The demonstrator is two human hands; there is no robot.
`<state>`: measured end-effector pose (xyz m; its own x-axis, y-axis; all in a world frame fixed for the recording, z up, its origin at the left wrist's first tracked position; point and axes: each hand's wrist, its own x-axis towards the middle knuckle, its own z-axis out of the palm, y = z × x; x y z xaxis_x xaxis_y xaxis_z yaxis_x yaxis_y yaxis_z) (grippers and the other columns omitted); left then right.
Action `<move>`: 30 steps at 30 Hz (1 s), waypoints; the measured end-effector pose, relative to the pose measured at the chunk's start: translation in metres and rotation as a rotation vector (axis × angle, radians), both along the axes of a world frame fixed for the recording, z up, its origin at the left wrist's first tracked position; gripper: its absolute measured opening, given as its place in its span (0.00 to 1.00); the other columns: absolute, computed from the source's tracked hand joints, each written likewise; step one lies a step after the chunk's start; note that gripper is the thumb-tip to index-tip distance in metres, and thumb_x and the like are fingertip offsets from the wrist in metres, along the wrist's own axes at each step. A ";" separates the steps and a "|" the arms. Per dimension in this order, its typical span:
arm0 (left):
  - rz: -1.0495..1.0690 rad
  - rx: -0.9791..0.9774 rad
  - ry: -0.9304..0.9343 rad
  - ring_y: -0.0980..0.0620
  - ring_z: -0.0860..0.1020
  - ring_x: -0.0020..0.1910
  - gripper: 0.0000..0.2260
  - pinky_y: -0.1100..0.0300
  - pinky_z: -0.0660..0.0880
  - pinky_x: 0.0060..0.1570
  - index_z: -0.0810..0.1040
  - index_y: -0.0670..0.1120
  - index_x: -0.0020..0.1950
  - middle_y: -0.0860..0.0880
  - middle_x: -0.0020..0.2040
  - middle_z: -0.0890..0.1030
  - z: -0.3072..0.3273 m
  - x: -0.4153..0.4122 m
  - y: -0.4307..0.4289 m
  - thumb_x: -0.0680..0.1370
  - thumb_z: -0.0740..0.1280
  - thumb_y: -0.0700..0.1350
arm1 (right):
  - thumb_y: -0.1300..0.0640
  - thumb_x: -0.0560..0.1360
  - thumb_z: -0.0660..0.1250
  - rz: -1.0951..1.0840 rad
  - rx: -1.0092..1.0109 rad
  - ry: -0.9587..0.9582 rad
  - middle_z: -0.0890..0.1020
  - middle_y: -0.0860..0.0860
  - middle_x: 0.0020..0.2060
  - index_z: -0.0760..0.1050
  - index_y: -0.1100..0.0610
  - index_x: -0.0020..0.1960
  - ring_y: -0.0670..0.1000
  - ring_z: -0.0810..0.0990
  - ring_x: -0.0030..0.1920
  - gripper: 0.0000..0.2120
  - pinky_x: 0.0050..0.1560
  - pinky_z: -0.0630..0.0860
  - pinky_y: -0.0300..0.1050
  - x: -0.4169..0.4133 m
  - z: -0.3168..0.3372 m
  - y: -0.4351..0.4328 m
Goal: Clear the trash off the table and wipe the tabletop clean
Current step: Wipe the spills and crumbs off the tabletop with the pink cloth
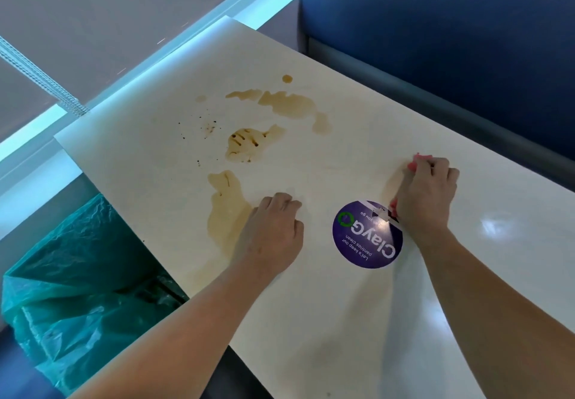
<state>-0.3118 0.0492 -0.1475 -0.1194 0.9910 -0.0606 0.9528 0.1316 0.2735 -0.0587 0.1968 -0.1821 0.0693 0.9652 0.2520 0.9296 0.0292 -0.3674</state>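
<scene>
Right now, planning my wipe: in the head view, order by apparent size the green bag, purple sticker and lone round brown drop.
1. green bag
2. purple sticker
3. round brown drop, farthest away yet clearly smallest

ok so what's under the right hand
A pink cloth: bits of it show at the far end of the right hand and beside the wrist, lying on the table. The rest of the cloth is covered by the hand.

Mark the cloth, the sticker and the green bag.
cloth [418, 159]: head view, its exposed pink upper edge.
sticker [362, 243]: head view, the purple middle of the disc.
bag [77, 274]: head view, its crinkled green side.
</scene>
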 end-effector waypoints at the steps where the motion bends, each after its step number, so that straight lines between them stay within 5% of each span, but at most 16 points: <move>1: 0.004 0.008 0.011 0.48 0.75 0.56 0.24 0.51 0.76 0.55 0.79 0.48 0.66 0.51 0.63 0.77 -0.003 0.000 0.001 0.78 0.50 0.50 | 0.58 0.86 0.55 0.007 0.013 -0.010 0.73 0.59 0.62 0.74 0.63 0.65 0.62 0.69 0.60 0.14 0.60 0.69 0.57 -0.005 -0.003 0.003; 6: -0.004 0.018 0.000 0.46 0.77 0.53 0.24 0.51 0.77 0.54 0.82 0.47 0.64 0.49 0.60 0.81 0.001 0.003 0.005 0.78 0.49 0.49 | 0.62 0.80 0.63 0.072 -0.062 -0.057 0.73 0.62 0.60 0.75 0.65 0.61 0.65 0.70 0.57 0.12 0.55 0.70 0.59 -0.040 0.003 0.015; 10: 0.000 -0.056 -0.070 0.48 0.77 0.60 0.20 0.54 0.74 0.61 0.80 0.49 0.68 0.51 0.66 0.80 0.005 -0.003 0.011 0.82 0.54 0.46 | 0.67 0.68 0.67 0.252 -0.187 -0.078 0.71 0.61 0.62 0.74 0.64 0.62 0.64 0.70 0.58 0.22 0.54 0.71 0.57 -0.088 0.014 0.017; 14: -0.010 -0.111 -0.130 0.52 0.75 0.67 0.19 0.56 0.70 0.68 0.79 0.53 0.70 0.55 0.71 0.77 0.007 -0.013 0.016 0.83 0.55 0.44 | 0.65 0.73 0.63 0.463 -0.168 -0.090 0.72 0.59 0.65 0.75 0.62 0.62 0.62 0.70 0.59 0.18 0.55 0.69 0.53 -0.139 0.015 0.000; 22: 0.253 0.024 -0.484 0.55 0.80 0.54 0.17 0.55 0.77 0.59 0.86 0.49 0.54 0.54 0.53 0.85 0.017 -0.027 0.004 0.79 0.57 0.44 | 0.63 0.69 0.68 0.656 -0.184 -0.012 0.75 0.59 0.60 0.77 0.63 0.57 0.62 0.71 0.55 0.17 0.52 0.71 0.55 -0.168 0.011 -0.046; 30: 0.269 0.078 -0.451 0.56 0.77 0.53 0.12 0.58 0.75 0.55 0.81 0.49 0.60 0.55 0.55 0.80 0.008 -0.016 -0.019 0.82 0.60 0.42 | 0.65 0.76 0.59 0.717 -0.138 0.000 0.77 0.56 0.57 0.78 0.60 0.57 0.58 0.70 0.52 0.13 0.51 0.71 0.52 -0.145 0.007 -0.085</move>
<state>-0.3273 0.0302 -0.1395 -0.3494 0.9325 -0.0919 0.6734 0.3181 0.6673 -0.2036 0.1123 -0.1755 -0.5916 0.7965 0.1249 0.6994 0.5841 -0.4118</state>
